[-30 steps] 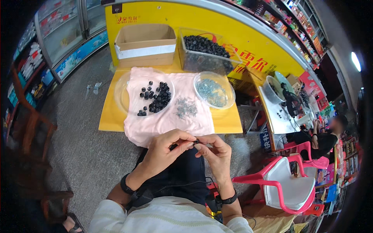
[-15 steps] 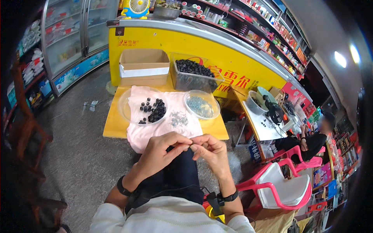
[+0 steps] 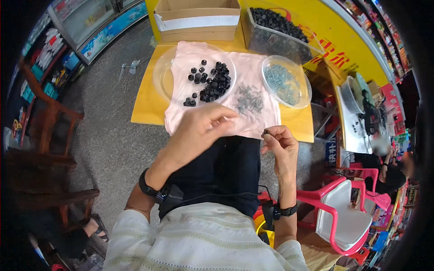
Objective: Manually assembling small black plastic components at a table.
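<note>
Pink cloth is wrinkling over the surface's edge; left hand is curling loosely; across a gap, right hand is pinching a dark piece.

black pieces seen as glossy plastic, small grey bits read as metal, pink cloth matt and creased, round tub made of clear glossy plastic, box made of matt brown cardboard, bench faced smooth, floor finished rough

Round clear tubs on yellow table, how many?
2. Left tub, partly on the pink cloth, with black cap-like pieces; right tub, at the cloth's right edge, with small greyish pieces. Any inside the cardboard box wouldn't show.
</note>
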